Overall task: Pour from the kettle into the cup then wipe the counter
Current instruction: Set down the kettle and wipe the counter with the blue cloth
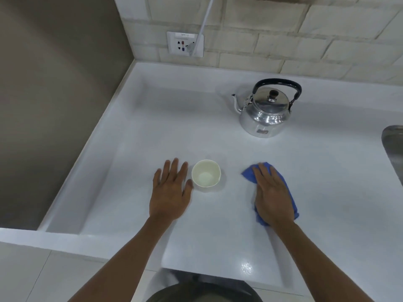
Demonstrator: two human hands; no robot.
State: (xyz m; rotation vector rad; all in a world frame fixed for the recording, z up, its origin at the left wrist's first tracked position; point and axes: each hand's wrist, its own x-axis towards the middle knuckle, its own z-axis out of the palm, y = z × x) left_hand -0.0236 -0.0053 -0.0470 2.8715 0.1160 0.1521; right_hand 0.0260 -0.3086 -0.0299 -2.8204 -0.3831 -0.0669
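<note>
While kettle (265,113) stands behind | cup (206,173) between hands | sink (393,147) right

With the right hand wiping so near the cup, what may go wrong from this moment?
1. The cup stands open between both hands and appears to hold liquid. A wide sweep of the blue cloth under the right hand could tip it.
2. The left hand lies flat with its thumb almost at the cup; a small shift may push it.
3. A wipe far forward might bump the kettle.
</note>
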